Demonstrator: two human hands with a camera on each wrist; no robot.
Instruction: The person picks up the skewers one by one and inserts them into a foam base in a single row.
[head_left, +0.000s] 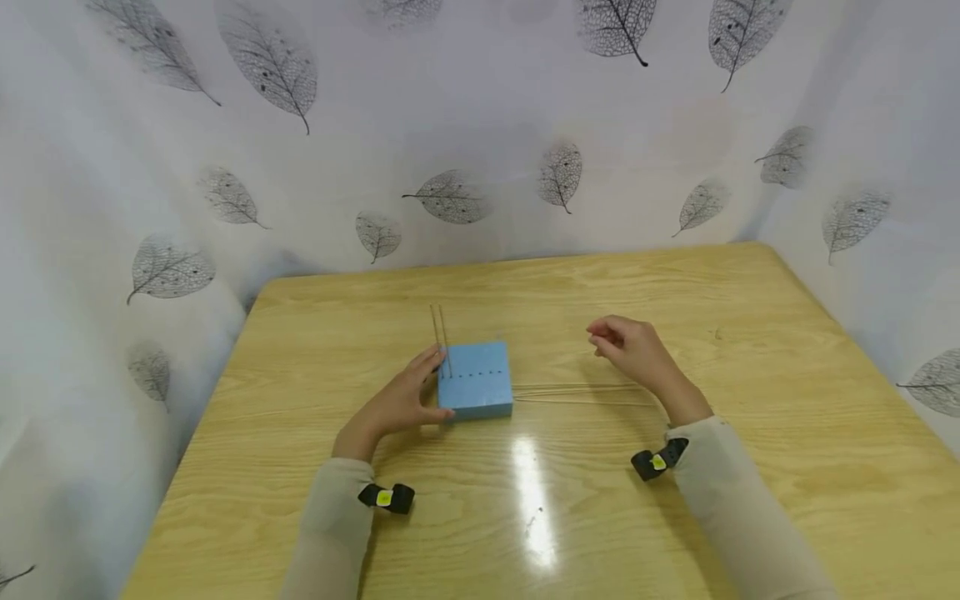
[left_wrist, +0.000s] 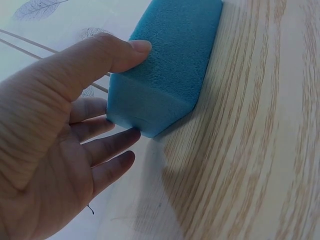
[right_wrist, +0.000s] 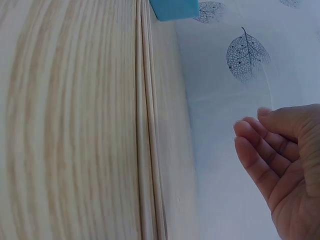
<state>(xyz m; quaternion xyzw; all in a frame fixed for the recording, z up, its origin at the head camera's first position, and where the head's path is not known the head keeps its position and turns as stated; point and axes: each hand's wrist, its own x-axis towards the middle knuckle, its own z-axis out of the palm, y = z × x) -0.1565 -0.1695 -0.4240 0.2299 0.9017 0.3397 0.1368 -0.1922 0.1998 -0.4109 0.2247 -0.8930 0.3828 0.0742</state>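
A blue foam block (head_left: pixel 472 379) with a row of small dark holes across its top lies on the table. Two thin sticks (head_left: pixel 437 329) stand up from the holes at its left end. My left hand (head_left: pixel 397 402) grips the block's left side, with the thumb (left_wrist: pixel 135 49) on one face and fingers touching other sides. To the right of the block, my right hand (head_left: pixel 628 343) is raised with bent fingers, the thumb close to the index finger. I see nothing clearly held there. Several thin sticks (right_wrist: pixel 146 100) lie on the table below that hand.
The light wood-grain table (head_left: pixel 600 517) has its back edge against a white curtain (head_left: pixel 480 108) printed with grey leaves. Curtain also hangs on both sides. A black strap with a small device (head_left: pixel 660 460) sits on each wrist.
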